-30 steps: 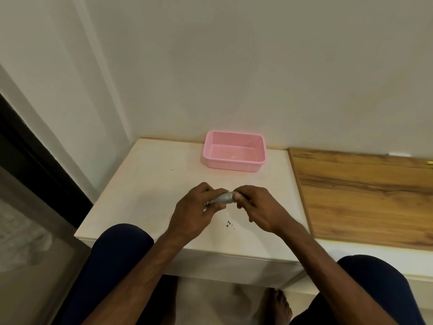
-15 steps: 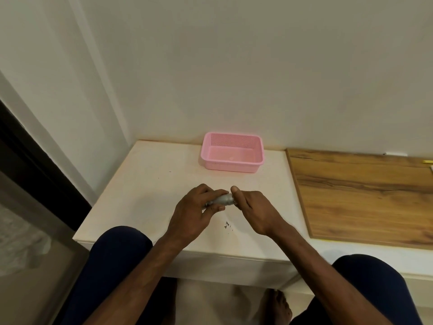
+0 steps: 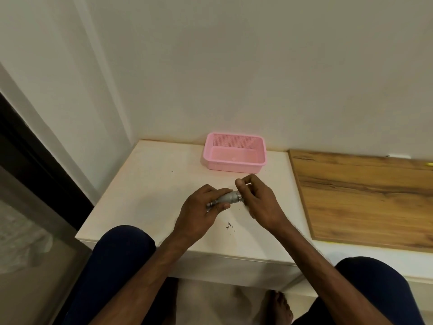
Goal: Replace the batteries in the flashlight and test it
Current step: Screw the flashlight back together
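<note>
A person's left hand (image 3: 199,212) closes its grip around the narrow end of a small grey metal flashlight (image 3: 226,198), thumb on top and fingers curled beneath, holding it just above the cream-white surface (image 3: 150,195). The right hand (image 3: 259,199) meets the flashlight's wider end, its grip pinched together there with thumb and forefinger raised at the rim; whether it holds a separate part cannot be told. The flashlight lies nearly level, tilted slightly up toward the right hand, between the two hands near the middle of the surface. A few small dark flecks (image 3: 229,226) lie on the surface just below the hands. Beyond them, against the pale wall (image 3: 234,66), sits a pink rectangular plastic basket (image 3: 234,166) with perforated sides, well apart from the hands. To the right, a brown wood-grain board (image 3: 363,195) lies beside the surface. Dark blue trouser knees (image 3: 121,252) frame the near edge, and a bare foot (image 3: 278,308) rests on the floor below.
</note>
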